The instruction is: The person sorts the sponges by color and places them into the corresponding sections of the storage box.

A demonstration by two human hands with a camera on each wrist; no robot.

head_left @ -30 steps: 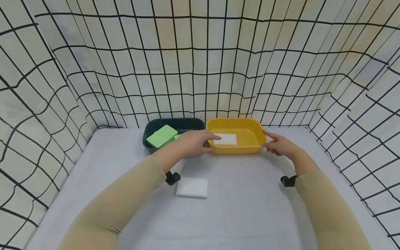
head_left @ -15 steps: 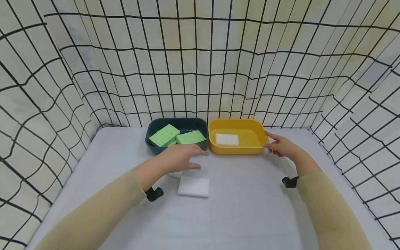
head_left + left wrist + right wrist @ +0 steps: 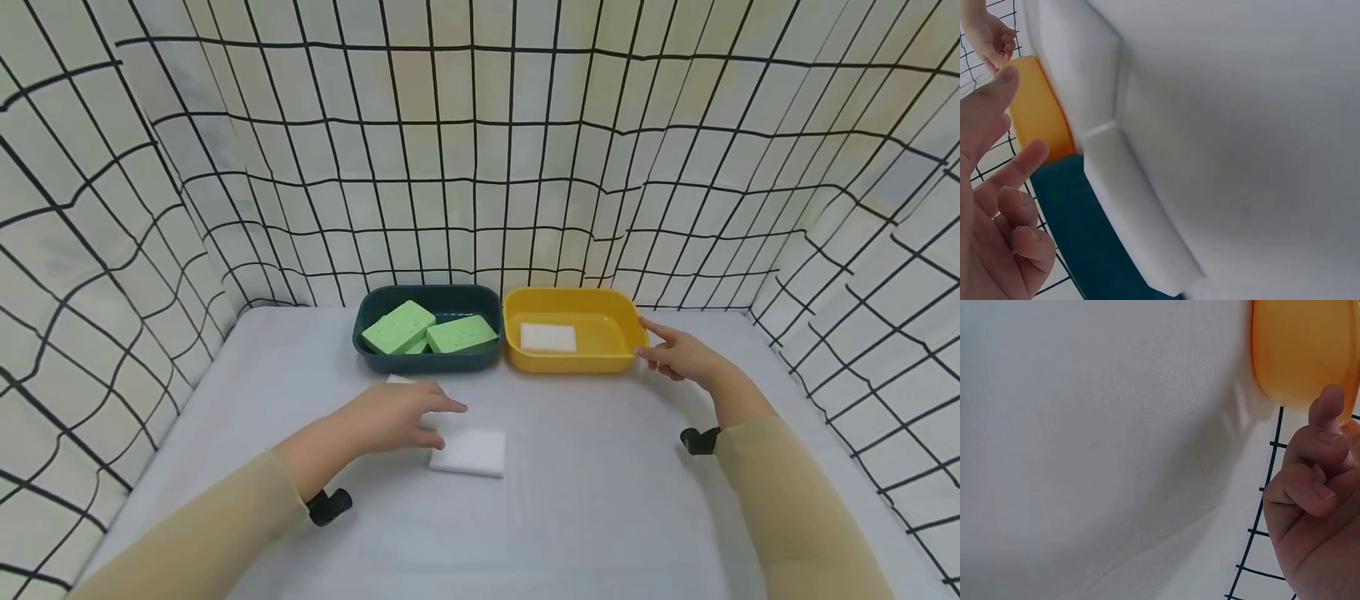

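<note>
My left hand (image 3: 382,421) hangs over the table with fingers apart and nothing in its grasp. Right beside its thumb lies a flat white sponge block (image 3: 472,454); a second white block (image 3: 1132,206), mostly hidden by this hand in the head view, lies before the dark teal tray (image 3: 427,363). Green sponges (image 3: 461,333) fill much of that tray. One white block (image 3: 548,337) rests inside the yellow tray (image 3: 611,321). At its right end my right hand (image 3: 682,357) holds the rim between forefinger and thumb, the other fingers curled.
The two trays stand side by side at the back of the white-covered table (image 3: 585,500). A black-line net (image 3: 480,167) over pale cloth encloses the back and both sides. Each wrist wears a small black camera.
My left hand has drawn back from the yellow tray, leftward and nearer, to the white blocks on the table. The right hand stays at the yellow tray.
</note>
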